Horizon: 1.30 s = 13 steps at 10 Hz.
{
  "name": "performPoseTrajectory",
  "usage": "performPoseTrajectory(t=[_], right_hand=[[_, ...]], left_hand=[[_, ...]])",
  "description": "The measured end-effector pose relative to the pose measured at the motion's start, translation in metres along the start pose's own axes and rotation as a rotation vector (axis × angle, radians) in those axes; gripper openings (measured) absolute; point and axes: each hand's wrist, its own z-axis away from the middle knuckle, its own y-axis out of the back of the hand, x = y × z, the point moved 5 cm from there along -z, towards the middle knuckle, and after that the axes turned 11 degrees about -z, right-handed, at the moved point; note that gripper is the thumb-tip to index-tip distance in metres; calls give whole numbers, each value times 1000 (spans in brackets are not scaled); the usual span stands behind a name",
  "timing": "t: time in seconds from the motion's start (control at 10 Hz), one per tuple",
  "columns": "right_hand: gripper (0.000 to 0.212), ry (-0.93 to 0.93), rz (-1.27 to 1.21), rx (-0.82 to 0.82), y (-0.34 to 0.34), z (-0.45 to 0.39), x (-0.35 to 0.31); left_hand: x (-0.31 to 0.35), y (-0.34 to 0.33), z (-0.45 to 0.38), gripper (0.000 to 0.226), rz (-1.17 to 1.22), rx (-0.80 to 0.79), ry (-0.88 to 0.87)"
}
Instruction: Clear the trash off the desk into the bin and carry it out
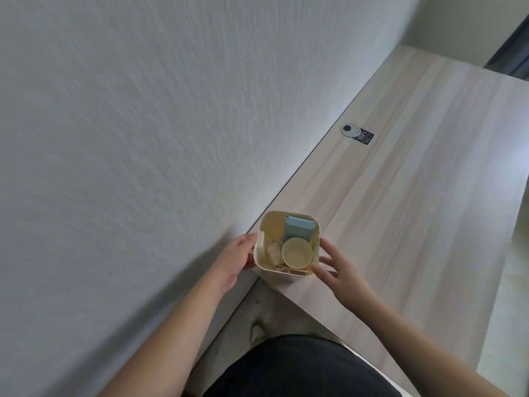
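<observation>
A small cream bin [315,227] stands at the near corner of the pale wooden desk [415,196], close to the wall. Inside it lie a paper cup [296,253], a light blue box [300,229], a crumpled white scrap [273,252] and thin wooden sticks [292,270]. My left hand [237,260] presses against the bin's left side. My right hand [336,267] touches its right side with fingers spread. Both hands clasp the bin between them.
A grey textured wall [128,138] runs along the desk's left edge. A round silver cable grommet [350,130] and a small black label [365,137] sit farther along the desk. Floor shows below the desk corner, and a dark window frame [512,47] stands at the far right.
</observation>
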Motion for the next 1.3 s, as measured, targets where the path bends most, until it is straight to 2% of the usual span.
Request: performPoseTrajectory(t=[0.1, 0.2, 0.3, 0.4, 0.5, 0.6, 0.8, 0.9, 1.1, 1.3], right_hand=[[41, -44, -96, 40, -1, -3, 3], [38, -117, -229, 108, 0, -5, 12], [49, -202, -364, 158, -2, -8, 17], [48, -263, -499, 158, -12, -10, 14], [45, -265, -581, 150, -23, -10, 7], [54, -278, -656, 142, -28, -11, 3], [59, -281, -733, 140, -45, -20, -2], [56, -264, -720, 143, -55, -26, -4], [65, -290, -707, 91, -64, -42, -15], [63, -277, -796, 45, -63, -47, -21]], left_hand=[[-8, 8, -1, 37, 35, 40, 4], [-29, 13, 8, 28, 99, 146, 52], [-53, 3, 24, 24, 52, 165, 96], [-70, -14, 34, 30, 284, 101, 208], [-71, -22, 30, 42, 475, 43, 222], [-60, -14, 23, 48, 570, 40, 177], [-49, 12, 19, 42, 746, 82, 157], [-39, 11, 26, 41, 777, 82, 109], [-29, 15, 26, 42, 858, 83, 48], [-19, 14, 20, 41, 894, 17, -11]])
